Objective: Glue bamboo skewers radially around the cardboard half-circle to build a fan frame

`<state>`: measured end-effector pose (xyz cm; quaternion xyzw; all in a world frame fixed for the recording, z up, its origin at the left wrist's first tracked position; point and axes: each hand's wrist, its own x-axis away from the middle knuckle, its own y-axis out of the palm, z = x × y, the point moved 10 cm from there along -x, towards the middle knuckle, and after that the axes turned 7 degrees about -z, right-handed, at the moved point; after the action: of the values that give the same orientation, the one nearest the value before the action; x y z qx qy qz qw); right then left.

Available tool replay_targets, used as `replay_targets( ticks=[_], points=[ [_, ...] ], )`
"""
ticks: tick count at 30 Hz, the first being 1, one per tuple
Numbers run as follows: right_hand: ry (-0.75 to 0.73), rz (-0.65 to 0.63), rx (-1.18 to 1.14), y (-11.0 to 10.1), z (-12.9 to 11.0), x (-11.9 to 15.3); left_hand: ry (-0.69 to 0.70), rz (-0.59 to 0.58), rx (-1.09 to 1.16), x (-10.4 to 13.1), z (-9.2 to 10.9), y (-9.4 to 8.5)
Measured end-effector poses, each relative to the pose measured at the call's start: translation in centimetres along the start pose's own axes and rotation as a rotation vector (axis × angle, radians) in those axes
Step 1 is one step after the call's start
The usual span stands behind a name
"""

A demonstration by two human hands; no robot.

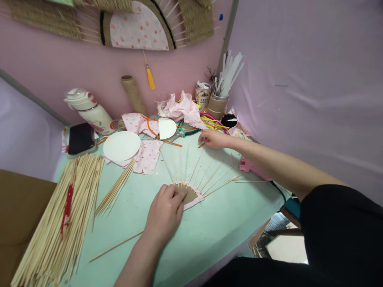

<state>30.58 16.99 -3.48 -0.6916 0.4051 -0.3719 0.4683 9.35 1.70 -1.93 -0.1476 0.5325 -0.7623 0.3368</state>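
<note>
My left hand [166, 209] presses down on a small brown cardboard half-disc [189, 195], its fingers bent over the left part and hiding it. The half-disc has a pink dotted cloth rim, and several thin bamboo sticks [206, 172] fan out from its curved edge. Behind these sticks, my right hand [213, 138] is closed in a pinch over the table. A short end of an orange pipe cleaner [201, 145] pokes out below its fingertips. One loose stick [116, 246] lies beside my left wrist.
Bamboo sticks [60, 223] are piled at the left, with a smaller bunch [115, 189] nearby. White ovals [122, 146], pink cloth [148, 156], pliers [179, 134], a bottle [91, 111] and a twine roll [133, 95] sit behind. A pink glue gun [254, 169] lies under my right forearm.
</note>
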Motion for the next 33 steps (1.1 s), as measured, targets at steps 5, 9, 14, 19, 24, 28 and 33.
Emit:
replay_targets(
  ticks=[5, 9, 14, 19, 24, 28, 33],
  points=[
    [0.046, -0.004, 0.103, -0.7, 1.4, 0.8, 0.015, 0.000, 0.004, 0.0, 0.1, 0.0],
    [0.155, 0.081, 0.161, -1.3, 2.6, 0.5, 0.001, -0.019, 0.006, 0.1, 0.0, 0.2],
    [0.173, 0.178, 0.167, -1.9, 2.6, 0.5, 0.001, -0.021, 0.004, 0.0, -0.1, 0.3],
    [-0.071, 0.089, 0.131, -1.4, -0.8, 1.1, 0.000, -0.022, -0.005, 0.0, 0.0, 0.3],
    [-0.253, 0.092, 0.165, -1.8, -3.4, 1.8, -0.001, -0.013, -0.016, 0.1, 0.0, 0.2],
    [-0.279, 0.144, 0.235, -2.6, -3.6, 1.9, -0.001, -0.008, -0.027, 0.1, 0.0, 0.0],
    [-0.365, 0.079, 0.189, -1.5, -5.4, 2.0, -0.005, -0.017, -0.036, 0.1, 0.0, -0.1]
  ],
)
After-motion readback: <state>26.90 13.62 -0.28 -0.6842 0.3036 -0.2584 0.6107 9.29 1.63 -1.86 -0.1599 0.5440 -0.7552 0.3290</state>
